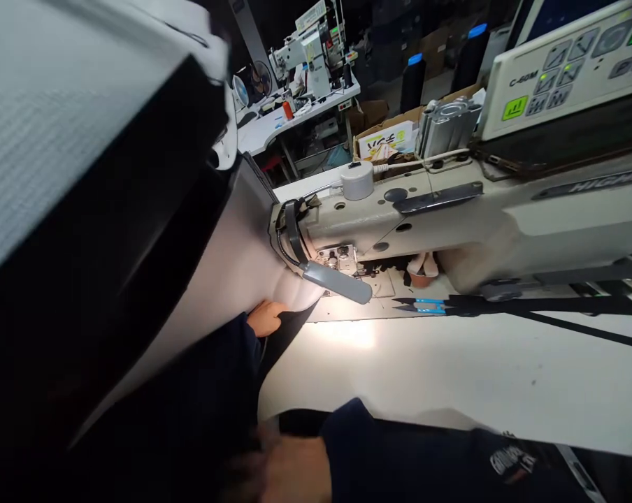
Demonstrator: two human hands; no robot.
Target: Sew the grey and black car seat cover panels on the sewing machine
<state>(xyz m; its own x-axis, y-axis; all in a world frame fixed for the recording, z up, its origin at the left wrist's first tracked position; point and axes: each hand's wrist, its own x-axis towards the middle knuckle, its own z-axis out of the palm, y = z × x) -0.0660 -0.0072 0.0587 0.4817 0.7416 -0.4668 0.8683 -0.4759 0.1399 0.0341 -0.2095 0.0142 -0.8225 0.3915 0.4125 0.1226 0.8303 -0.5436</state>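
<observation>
A big padded piece, white [226, 265] with black panels [101, 230], is lifted up on the left and fills that side of the view. My left hand [266, 318], in a dark sleeve, is closed on the white fabric's lower edge beside the needle area [342, 260] of the sewing machine [452, 216]. My right hand [289, 469] sits at the bottom edge, reaching leftward under the piece. It is blurred and its fingers do not show clearly. My right forearm [426, 454] lies along the table's front edge.
A lit white table [452, 363] holds blue-handled thread snips [426, 305] and a black strap [557, 307]. A grey lamp arm [337, 281] hangs by the needle. Control panel [562, 66], cardboard box [386, 136], thread cones [413, 80] and another sewing station [305, 63] stand behind.
</observation>
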